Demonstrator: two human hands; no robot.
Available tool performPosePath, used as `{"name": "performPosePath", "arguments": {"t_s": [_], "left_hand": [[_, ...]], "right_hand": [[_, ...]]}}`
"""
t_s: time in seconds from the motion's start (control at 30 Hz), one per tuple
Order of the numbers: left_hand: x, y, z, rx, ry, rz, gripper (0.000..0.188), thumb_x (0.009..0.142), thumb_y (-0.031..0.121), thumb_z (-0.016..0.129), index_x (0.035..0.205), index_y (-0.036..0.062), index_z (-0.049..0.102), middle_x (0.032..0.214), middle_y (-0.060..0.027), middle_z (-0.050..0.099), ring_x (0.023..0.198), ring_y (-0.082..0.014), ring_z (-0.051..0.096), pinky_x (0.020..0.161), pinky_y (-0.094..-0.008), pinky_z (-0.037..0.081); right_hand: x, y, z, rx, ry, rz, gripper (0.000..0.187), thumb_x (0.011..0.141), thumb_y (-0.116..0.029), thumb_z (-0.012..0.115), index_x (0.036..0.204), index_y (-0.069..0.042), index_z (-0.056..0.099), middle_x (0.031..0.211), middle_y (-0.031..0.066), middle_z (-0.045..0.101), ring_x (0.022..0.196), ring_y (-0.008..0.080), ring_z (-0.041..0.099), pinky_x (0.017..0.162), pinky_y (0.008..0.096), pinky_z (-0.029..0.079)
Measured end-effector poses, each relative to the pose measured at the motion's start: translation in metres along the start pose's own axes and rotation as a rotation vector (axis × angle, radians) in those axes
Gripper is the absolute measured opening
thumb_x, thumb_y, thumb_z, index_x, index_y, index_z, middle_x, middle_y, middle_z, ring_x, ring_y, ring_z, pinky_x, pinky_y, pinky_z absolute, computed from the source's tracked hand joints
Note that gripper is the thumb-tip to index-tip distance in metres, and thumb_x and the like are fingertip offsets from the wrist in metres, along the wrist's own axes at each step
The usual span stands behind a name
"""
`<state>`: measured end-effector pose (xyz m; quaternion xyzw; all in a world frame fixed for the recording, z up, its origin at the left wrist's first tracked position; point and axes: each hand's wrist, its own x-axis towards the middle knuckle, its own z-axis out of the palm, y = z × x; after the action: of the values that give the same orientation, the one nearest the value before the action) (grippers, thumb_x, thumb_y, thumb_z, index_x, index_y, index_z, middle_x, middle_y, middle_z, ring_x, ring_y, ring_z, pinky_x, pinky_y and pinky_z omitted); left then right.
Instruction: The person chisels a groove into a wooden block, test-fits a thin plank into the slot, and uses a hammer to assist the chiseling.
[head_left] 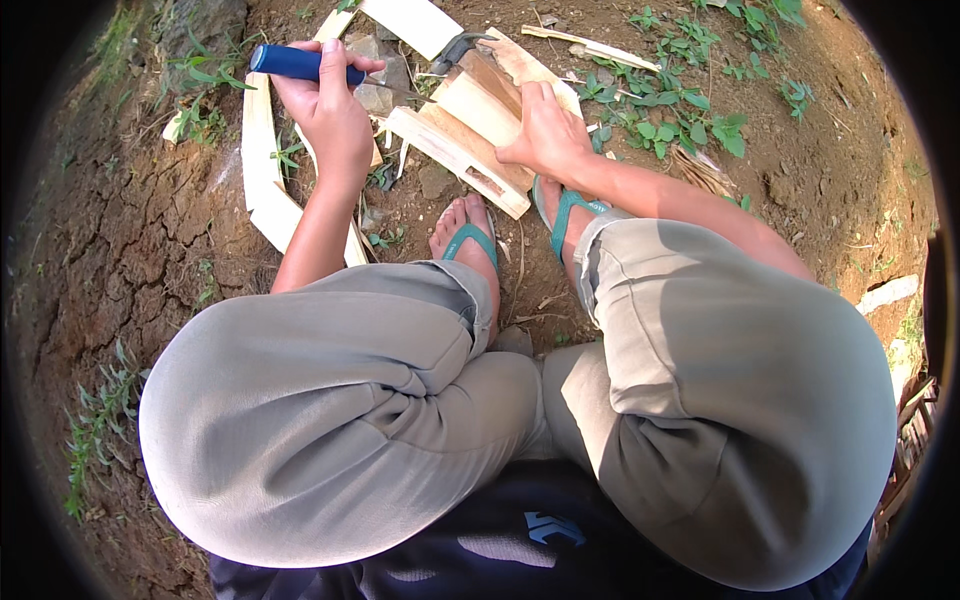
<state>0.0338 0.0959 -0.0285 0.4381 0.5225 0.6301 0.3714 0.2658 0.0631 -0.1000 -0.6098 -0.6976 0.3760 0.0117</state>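
My left hand (pixel 326 100) is closed round the thick blue handle of a screwdriver (pixel 290 63). Its thin metal shaft slants right, and the tip meets the far left end of a pale wooden block (pixel 478 108). That block lies among other cut pieces, so its exact fit with them is hard to tell. Across its near left side runs a narrow wooden bar (pixel 450 158) with a slot cut near its right end. My right hand (pixel 550 135) grips the right side of the block, fingers over the far edge and thumb on the near side.
A dark curved metal piece (pixel 458 52) lies beyond the block, beside a pale board (pixel 412 22). Long wooden strips (pixel 265 170) rest on the soil at left, near a grey stone (pixel 385 85). My sandalled feet (pixel 470 235) stand just below the wood. Weeds (pixel 690 110) grow at right.
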Motion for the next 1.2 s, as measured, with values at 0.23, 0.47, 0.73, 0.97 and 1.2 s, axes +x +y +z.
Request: {"name": "performPosePath", "arguments": {"t_s": [0.23, 0.47, 0.73, 0.97, 1.2], "left_hand": [[0.005, 0.002, -0.006, -0.075, 0.018, 0.067, 0.017, 0.105, 0.012, 0.054, 0.112, 0.0059, 0.040, 0.089, -0.0079, 0.057, 0.080, -0.0192, 0.063, 0.080, -0.0470, 0.060], [0.001, 0.000, 0.003, -0.148, 0.138, -0.023, 0.014, 0.105, 0.013, 0.056, 0.109, 0.0094, 0.043, 0.083, -0.0012, 0.054, 0.067, -0.0094, 0.057, 0.059, -0.0253, 0.049], [-0.003, -0.003, -0.008, -0.033, -0.008, 0.118, 0.014, 0.106, 0.012, 0.053, 0.112, 0.0060, 0.041, 0.087, -0.0091, 0.058, 0.075, -0.0174, 0.063, 0.076, -0.0419, 0.060], [-0.014, 0.002, 0.004, -0.073, -0.008, 0.044, 0.018, 0.104, 0.012, 0.057, 0.112, 0.0063, 0.041, 0.089, -0.0075, 0.058, 0.072, -0.0146, 0.062, 0.073, -0.0311, 0.053], [-0.031, -0.007, 0.011, -0.115, -0.070, -0.030, 0.017, 0.104, 0.007, 0.054, 0.114, 0.0060, 0.040, 0.092, -0.0080, 0.055, 0.076, -0.0141, 0.060, 0.076, -0.0349, 0.057]], "right_hand": [[-0.002, 0.000, -0.003, -0.039, 0.112, 0.000, 0.088, 0.063, -0.041, 0.083, 0.130, 0.006, 0.052, 0.122, 0.0249, 0.062, 0.112, 0.0390, 0.065, 0.094, 0.0471, 0.053], [0.007, 0.013, -0.019, 0.165, 0.051, -0.002, 0.082, 0.060, -0.040, 0.087, 0.120, 0.009, 0.058, 0.108, 0.0235, 0.070, 0.099, 0.0328, 0.071, 0.089, 0.0392, 0.056], [0.013, -0.003, -0.020, -0.062, 0.006, 0.102, 0.081, 0.062, -0.039, 0.090, 0.120, 0.006, 0.055, 0.108, 0.0238, 0.071, 0.102, 0.0352, 0.071, 0.093, 0.0414, 0.055], [0.006, -0.010, -0.020, -0.111, -0.081, 0.058, 0.079, 0.065, -0.039, 0.094, 0.118, 0.003, 0.055, 0.109, 0.0252, 0.071, 0.105, 0.0382, 0.070, 0.091, 0.0455, 0.055], [0.013, -0.014, -0.017, -0.051, -0.045, -0.011, 0.069, 0.065, -0.028, 0.094, 0.111, 0.002, 0.053, 0.105, 0.0271, 0.070, 0.103, 0.0424, 0.069, 0.088, 0.0484, 0.055]]}}
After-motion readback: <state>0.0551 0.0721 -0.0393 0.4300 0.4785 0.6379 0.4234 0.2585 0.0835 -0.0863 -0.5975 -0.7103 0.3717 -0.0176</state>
